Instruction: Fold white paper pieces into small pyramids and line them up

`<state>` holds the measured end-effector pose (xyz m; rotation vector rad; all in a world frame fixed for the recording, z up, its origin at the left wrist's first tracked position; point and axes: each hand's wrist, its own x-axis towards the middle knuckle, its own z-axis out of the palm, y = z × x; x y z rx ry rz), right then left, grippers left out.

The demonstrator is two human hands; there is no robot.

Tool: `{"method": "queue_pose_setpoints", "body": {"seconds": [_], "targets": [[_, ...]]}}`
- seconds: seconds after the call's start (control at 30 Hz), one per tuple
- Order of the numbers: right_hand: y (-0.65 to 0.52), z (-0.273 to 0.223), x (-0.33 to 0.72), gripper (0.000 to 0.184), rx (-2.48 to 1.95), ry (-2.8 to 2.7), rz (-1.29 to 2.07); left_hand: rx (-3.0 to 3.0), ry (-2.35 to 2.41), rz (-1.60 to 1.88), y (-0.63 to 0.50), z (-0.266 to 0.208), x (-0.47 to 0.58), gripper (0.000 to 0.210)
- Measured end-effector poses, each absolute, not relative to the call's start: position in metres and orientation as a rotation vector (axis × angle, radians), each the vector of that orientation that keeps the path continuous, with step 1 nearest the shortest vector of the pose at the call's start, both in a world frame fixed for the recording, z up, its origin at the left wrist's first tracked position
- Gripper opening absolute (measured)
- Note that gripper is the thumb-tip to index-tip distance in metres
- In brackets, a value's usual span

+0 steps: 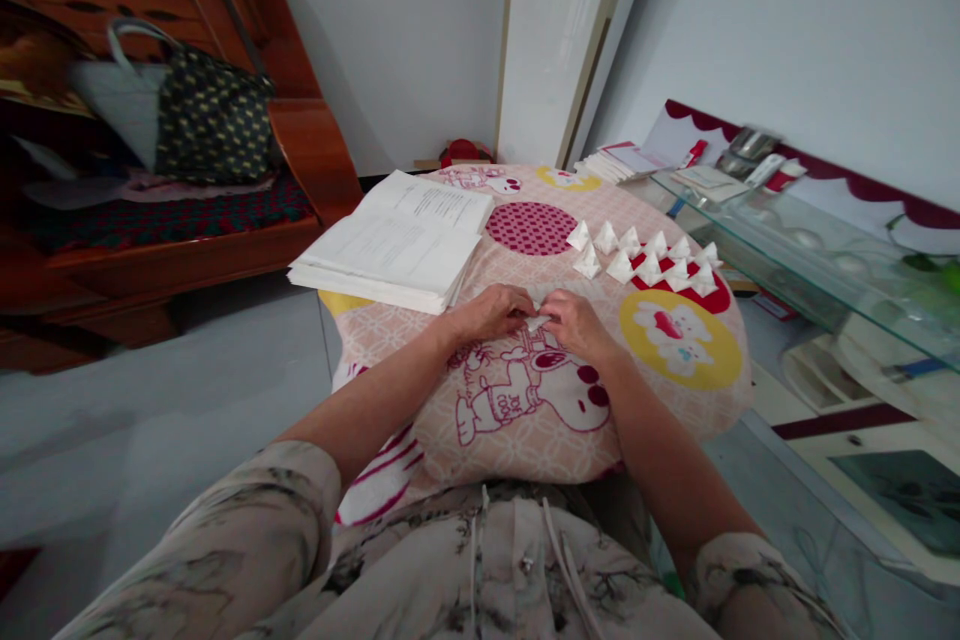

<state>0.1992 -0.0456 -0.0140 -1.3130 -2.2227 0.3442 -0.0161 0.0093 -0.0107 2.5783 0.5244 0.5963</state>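
Observation:
Both of my hands meet over the middle of a round table draped with a pink patterned cloth (517, 465). My left hand (496, 311) and my right hand (574, 322) pinch a small folded piece of white paper (535, 323) between their fingertips. Much of that paper is hidden by the fingers. To the right of my hands, two rows of small white folded-paper pyramids (650, 268) stand on the cloth. A thick stack of printed sheets (390, 245) lies open beyond my left forearm.
At the right stands a glass-topped cabinet (795, 230) with metal containers and other items, close to the table's edge. More papers (619, 162) lie at the back right. On the left is a wooden bench (322, 155) with a dark patterned bag (214, 115). A white air conditioner (551, 50) stands behind.

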Motion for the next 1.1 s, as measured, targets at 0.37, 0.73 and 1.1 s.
{"method": "queue_pose_setpoints", "body": {"seconds": [0.37, 0.73, 1.1], "targets": [[-0.048, -0.015, 0.2, 0.023, -1.333, -2.372, 0.193, 2.575, 0.55, 0.641, 0.01, -0.016, -0.013, 0.011], [-0.049, -0.007, 0.192, 0.02, -1.603, -2.206, 0.229, 2.503, 0.925, 0.612, 0.011, -0.012, -0.012, 0.013], [-0.036, 0.001, 0.196, 0.018, -1.779, -1.914, 0.803, 2.255, 1.036, 0.435, 0.029, 0.0, -0.01, 0.02]]}}
